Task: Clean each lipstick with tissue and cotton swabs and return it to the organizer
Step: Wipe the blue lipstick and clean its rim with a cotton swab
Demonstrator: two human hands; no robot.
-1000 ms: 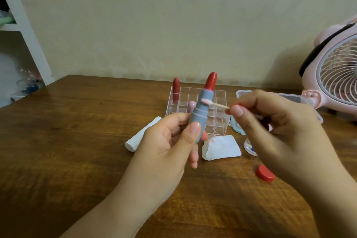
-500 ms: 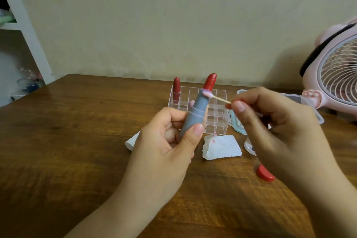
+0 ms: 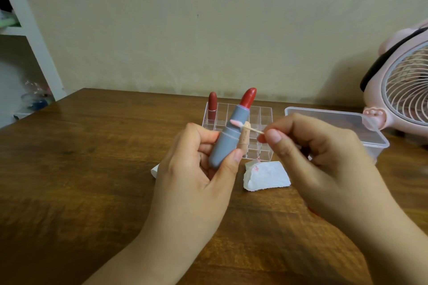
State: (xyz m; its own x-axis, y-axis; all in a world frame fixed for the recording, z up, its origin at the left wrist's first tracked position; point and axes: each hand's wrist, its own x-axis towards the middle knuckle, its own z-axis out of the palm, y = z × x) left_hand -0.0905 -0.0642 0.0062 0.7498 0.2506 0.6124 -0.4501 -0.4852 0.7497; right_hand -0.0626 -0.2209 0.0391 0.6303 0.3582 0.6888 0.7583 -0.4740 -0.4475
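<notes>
- A brown wooden table [image 3: 81, 169] stands against a pale cream wall, with a white shelf unit [image 3: 30, 37] past its left edge.
- Near the table's far edge sits a clear organizer [image 3: 264, 120] of small square cells; a dark red lipstick [image 3: 212, 105] stands upright in its far-left corner cell, and a beige tube [image 3: 245, 134] shows just behind the raised lipstick.
- To the organizer's right lies a clear plastic box [image 3: 335, 122] with its lid on; what is inside I cannot tell.
- A pink fan [image 3: 403, 90] stands at the right edge, behind that box.
- A crumpled tissue [image 3: 266, 176] with red smears lies in front of the organizer, partly behind the right hand.
- The left hand [image 3: 196, 183] is curled round a grey lipstick [image 3: 229, 134], tilted, its red bullet out.
- The right hand [image 3: 324, 159] pinches a cotton swab [image 3: 245, 127] between thumb and forefinger; its pink-stained tip touches the grey barrel.
- A white object [image 3: 154, 171] peeks out left of the left hand.
</notes>
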